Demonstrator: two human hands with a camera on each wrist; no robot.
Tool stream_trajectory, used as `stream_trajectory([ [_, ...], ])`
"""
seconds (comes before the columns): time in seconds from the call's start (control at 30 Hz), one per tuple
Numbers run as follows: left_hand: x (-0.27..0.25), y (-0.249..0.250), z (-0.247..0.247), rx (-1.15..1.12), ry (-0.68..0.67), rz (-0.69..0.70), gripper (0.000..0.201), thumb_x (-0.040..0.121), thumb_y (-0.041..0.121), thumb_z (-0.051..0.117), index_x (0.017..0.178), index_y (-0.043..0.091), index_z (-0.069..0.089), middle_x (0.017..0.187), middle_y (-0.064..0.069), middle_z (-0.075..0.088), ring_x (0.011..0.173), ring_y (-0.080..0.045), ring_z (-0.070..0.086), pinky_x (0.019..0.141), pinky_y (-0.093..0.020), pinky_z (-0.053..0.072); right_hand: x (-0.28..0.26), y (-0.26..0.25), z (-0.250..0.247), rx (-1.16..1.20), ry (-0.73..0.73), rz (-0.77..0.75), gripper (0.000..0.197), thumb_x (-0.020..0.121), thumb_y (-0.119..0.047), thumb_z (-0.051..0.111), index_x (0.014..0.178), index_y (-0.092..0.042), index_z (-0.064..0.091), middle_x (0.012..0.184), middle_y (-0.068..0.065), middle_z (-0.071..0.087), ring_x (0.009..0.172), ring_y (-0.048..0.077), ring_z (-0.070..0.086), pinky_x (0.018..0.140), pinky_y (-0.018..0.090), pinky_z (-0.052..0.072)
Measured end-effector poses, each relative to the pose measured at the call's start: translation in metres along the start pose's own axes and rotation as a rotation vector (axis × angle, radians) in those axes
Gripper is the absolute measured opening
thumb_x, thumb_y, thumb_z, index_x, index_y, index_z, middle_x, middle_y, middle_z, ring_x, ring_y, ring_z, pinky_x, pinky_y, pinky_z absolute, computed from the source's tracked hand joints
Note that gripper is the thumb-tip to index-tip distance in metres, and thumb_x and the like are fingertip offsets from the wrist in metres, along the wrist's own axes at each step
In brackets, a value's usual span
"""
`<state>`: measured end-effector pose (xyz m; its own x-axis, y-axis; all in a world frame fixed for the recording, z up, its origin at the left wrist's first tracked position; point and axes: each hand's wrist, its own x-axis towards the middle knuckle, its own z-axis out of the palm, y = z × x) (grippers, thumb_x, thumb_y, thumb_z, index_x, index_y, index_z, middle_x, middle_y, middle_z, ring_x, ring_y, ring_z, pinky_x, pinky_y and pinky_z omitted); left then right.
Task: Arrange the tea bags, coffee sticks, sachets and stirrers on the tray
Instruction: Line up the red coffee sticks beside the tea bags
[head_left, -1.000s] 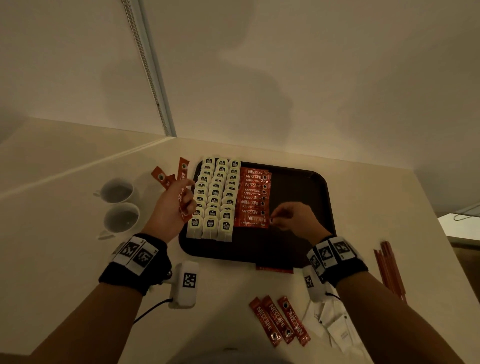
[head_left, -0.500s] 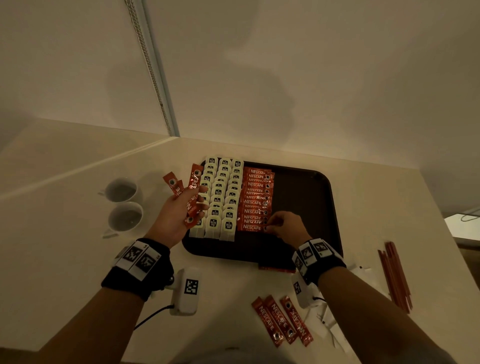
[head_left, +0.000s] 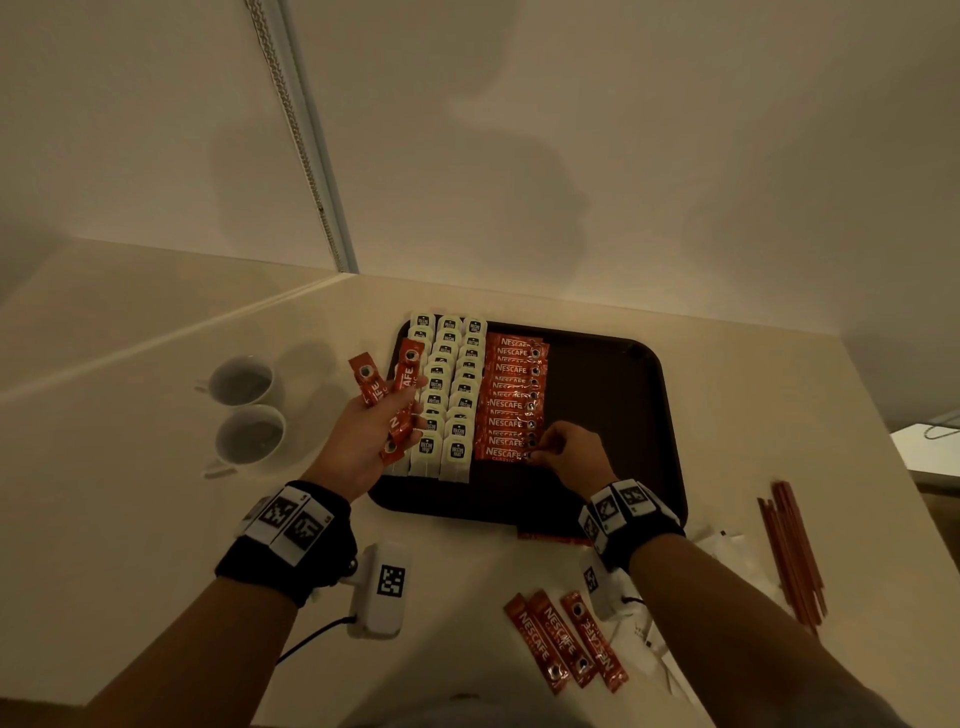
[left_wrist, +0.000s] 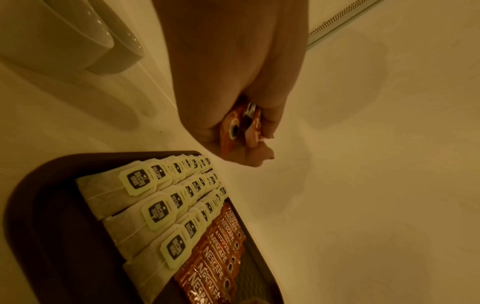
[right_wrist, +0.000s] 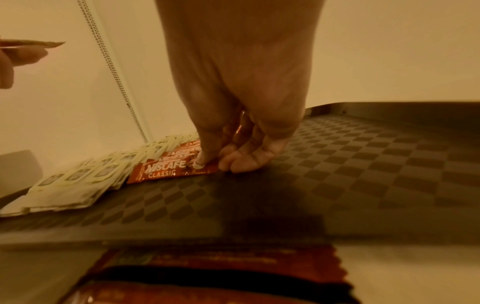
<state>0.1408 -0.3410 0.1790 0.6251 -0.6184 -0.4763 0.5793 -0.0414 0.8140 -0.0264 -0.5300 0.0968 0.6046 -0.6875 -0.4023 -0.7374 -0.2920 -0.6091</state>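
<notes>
A dark brown tray (head_left: 613, 415) holds three columns of white tea bags (head_left: 447, 395) on its left. Beside them runs an overlapping row of red coffee sticks (head_left: 511, 395). My right hand (head_left: 550, 449) pinches the right end of the nearest coffee stick (head_left: 501, 453) in that row. The right wrist view shows a fingertip pressed on that coffee stick (right_wrist: 166, 169), low on the tray (right_wrist: 337, 164). My left hand (head_left: 363, 441) hovers over the tray's left edge and grips several coffee sticks (head_left: 408, 374), fanned upward. Their ends poke from the fist as held sticks (left_wrist: 233, 127).
Three loose coffee sticks (head_left: 563, 639) lie on the table in front of me. Red stirrers (head_left: 792, 551) and white sachets (head_left: 727, 545) lie to the right. Two white cups (head_left: 241, 384) stand left of the tray. A red packet (head_left: 550, 535) peeks from under the tray's near edge.
My right hand has moved left and down to the near end of the coffee stick row. My left hand has drifted slightly right with its sticks.
</notes>
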Motion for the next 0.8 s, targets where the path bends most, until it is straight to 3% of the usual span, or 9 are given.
stream_trajectory([
  [0.17, -0.002, -0.006, 0.003, 0.174, 0.016, 0.029, 0.010, 0.091, 0.022, 0.060, 0.097, 0.015, 0.065, 0.085, 0.000, 0.073, 0.071, -0.015, 0.068, 0.053, -0.025, 0.051, 0.001, 0.000, 0.001, -0.010, 0.010, -0.002, 0.019, 0.082, -0.018, 0.070, 0.096, -0.016, 0.056, 0.101, -0.002, 0.056, 0.093, 0.012, 0.054, 0.089, 0.029, 0.047],
  [0.27, -0.003, -0.008, 0.005, 0.206, 0.006, 0.020, 0.018, 0.089, 0.022, 0.063, 0.104, 0.012, 0.064, 0.090, -0.003, 0.074, 0.072, -0.015, 0.069, 0.051, -0.024, 0.048, 0.000, 0.000, 0.002, -0.013, 0.014, -0.009, 0.019, 0.082, -0.019, 0.070, 0.094, -0.016, 0.056, 0.099, -0.001, 0.057, 0.092, 0.012, 0.055, 0.088, 0.029, 0.048],
  [0.37, -0.004, -0.008, 0.008, 0.267, 0.012, -0.007, 0.027, 0.085, 0.024, 0.069, 0.106, 0.009, 0.065, 0.080, -0.004, 0.071, 0.063, -0.014, 0.063, 0.048, -0.022, 0.043, -0.003, -0.005, -0.001, 0.019, 0.056, -0.040, 0.017, 0.084, -0.024, 0.068, 0.092, -0.016, 0.055, 0.094, -0.003, 0.058, 0.086, 0.010, 0.057, 0.082, 0.027, 0.049],
  [0.43, -0.004, -0.005, 0.012, 0.337, 0.009, -0.020, 0.022, 0.082, 0.027, 0.071, 0.099, 0.014, 0.067, 0.068, -0.001, 0.067, 0.055, -0.010, 0.055, 0.052, -0.022, 0.039, -0.007, -0.022, -0.009, 0.164, 0.066, -0.109, 0.019, 0.088, -0.032, 0.061, 0.095, -0.014, 0.057, 0.093, -0.005, 0.060, 0.083, 0.008, 0.059, 0.083, 0.029, 0.052],
  [0.53, -0.002, 0.002, 0.019, 0.409, 0.001, 0.029, 0.016, 0.080, 0.025, 0.074, 0.092, 0.017, 0.069, 0.064, -0.001, 0.066, 0.055, -0.011, 0.055, 0.058, -0.025, 0.042, -0.018, -0.063, -0.027, 0.433, -0.085, -0.241, 0.026, 0.092, -0.038, 0.052, 0.105, -0.016, 0.058, 0.102, 0.001, 0.064, 0.091, 0.016, 0.064, 0.087, 0.037, 0.054],
  [0.63, -0.001, 0.009, 0.026, 0.407, -0.026, 0.093, 0.025, 0.075, 0.027, 0.078, 0.095, 0.013, 0.071, 0.073, -0.006, 0.069, 0.063, -0.017, 0.060, 0.062, -0.029, 0.046, -0.026, -0.093, -0.041, 0.553, -0.185, -0.371, 0.023, 0.090, -0.024, 0.059, 0.112, -0.016, 0.058, 0.103, 0.010, 0.066, 0.088, 0.020, 0.066, 0.080, 0.030, 0.057],
  [0.73, -0.004, 0.016, 0.030, 0.320, -0.020, 0.161, 0.029, 0.073, 0.024, 0.077, 0.098, 0.010, 0.071, 0.069, -0.004, 0.068, 0.053, -0.010, 0.056, 0.049, -0.022, 0.042, -0.028, -0.106, -0.047, 0.677, -0.164, -0.363, 0.021, 0.089, -0.010, 0.059, 0.111, -0.010, 0.057, 0.093, 0.010, 0.066, 0.078, 0.013, 0.065, 0.073, 0.021, 0.055],
  [0.8, -0.007, 0.020, 0.031, 0.257, -0.007, 0.215, 0.024, 0.075, 0.013, 0.075, 0.098, 0.007, 0.070, 0.066, 0.003, 0.068, 0.052, -0.004, 0.058, 0.047, -0.019, 0.043, -0.028, -0.107, -0.049, 0.761, -0.209, -0.338, 0.024, 0.088, -0.006, 0.059, 0.112, -0.010, 0.055, 0.094, 0.009, 0.066, 0.079, 0.014, 0.066, 0.073, 0.021, 0.055],
])
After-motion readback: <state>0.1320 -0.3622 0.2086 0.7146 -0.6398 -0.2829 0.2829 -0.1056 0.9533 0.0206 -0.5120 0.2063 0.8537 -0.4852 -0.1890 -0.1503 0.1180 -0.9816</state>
